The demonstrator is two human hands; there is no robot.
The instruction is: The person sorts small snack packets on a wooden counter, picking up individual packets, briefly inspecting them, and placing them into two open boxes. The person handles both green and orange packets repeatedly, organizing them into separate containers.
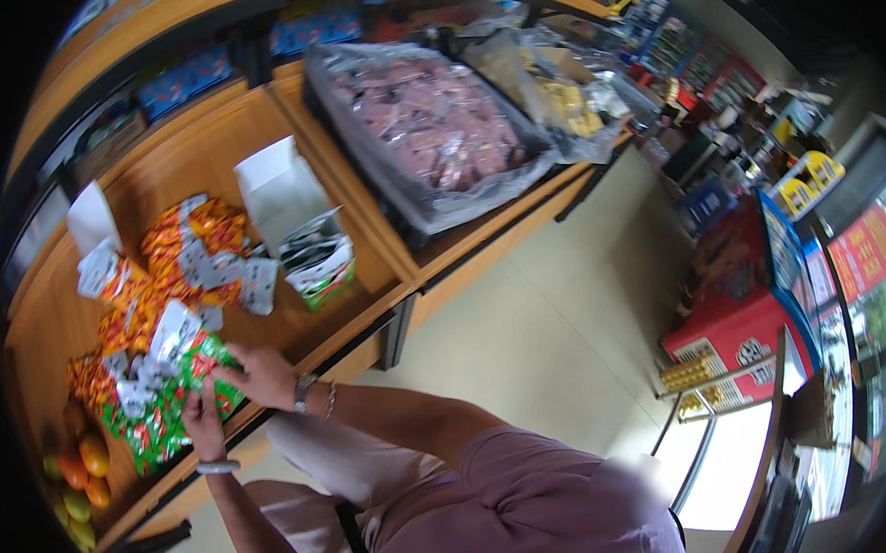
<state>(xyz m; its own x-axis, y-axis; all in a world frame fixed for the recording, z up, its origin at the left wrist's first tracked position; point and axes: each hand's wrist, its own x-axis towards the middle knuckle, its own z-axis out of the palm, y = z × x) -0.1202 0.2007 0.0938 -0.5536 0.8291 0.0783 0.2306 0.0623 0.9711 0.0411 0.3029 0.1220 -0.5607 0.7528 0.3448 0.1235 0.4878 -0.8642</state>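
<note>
A green and white snack packet [205, 353] with red prints lies tilted over a pile of similar green packets [154, 433] at the shelf's front edge. My right hand [264, 376], with a watch at the wrist, grips its right edge. From below, my left hand [204, 424] has its fingertips at the packet's lower edge; a bangle circles that wrist. Whether the left fingers pinch the packet is hard to see. Orange packets [185, 237] are heaped behind. An opened white box [318, 260] of dark and green packets stands to their right.
The wooden shelf [368, 280] has a raised front rim. Tomatoes and green fruit [78, 476] lie at its left end. A lined crate [435, 127] of wrapped pinkish goods stands right. Across the pale floor [506, 333] is a red cabinet [731, 321].
</note>
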